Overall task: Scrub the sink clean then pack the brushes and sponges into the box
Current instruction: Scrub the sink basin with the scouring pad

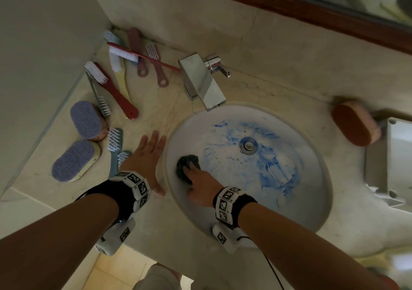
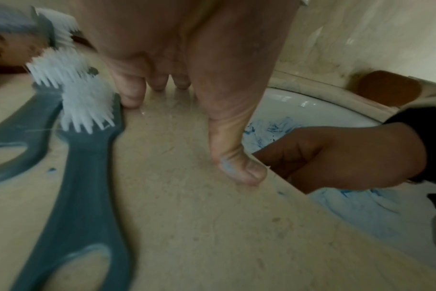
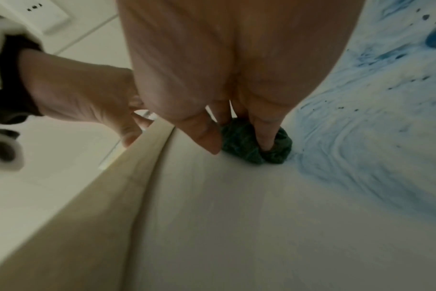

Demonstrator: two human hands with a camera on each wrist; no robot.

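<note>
Clearly the scrubbing step is in hand, and from the head view it looks well short of done: the right hand [image 1: 200, 185] reaches into the sink [image 1: 312, 211] and presses a dark scrub pad [image 1: 187, 167] against the left wall of the bowl, while blue smears cover the floor round the drain [image 1: 248, 145] and the right side. The left hand [image 1: 145, 158] lies flat and empty on the counter [image 1: 169, 102] just beside the rim, fingers straight, seemingly bracing. Brushes and sponges lie scattered on the counter to the left, handles mostly running toward the person; the grey box [image 1: 388, 162] sits at the right edge, so packing is not yet begun. Next the pad probably has to sweep right across the blue patches. From the left wrist view, the left hand's fingertips [image 2: 129, 98] touch the counter, next to a teal brush [image 2: 82, 177] lying bristles up, its long axis running along the counter toward the camera. From the right wrist view, the right hand's fingers [image 3: 266, 135] curl down into the bunched dark green pad [image 3: 239, 145], a rounded lump with no clear long axis, on clean white wall beside the blue streaks
</note>
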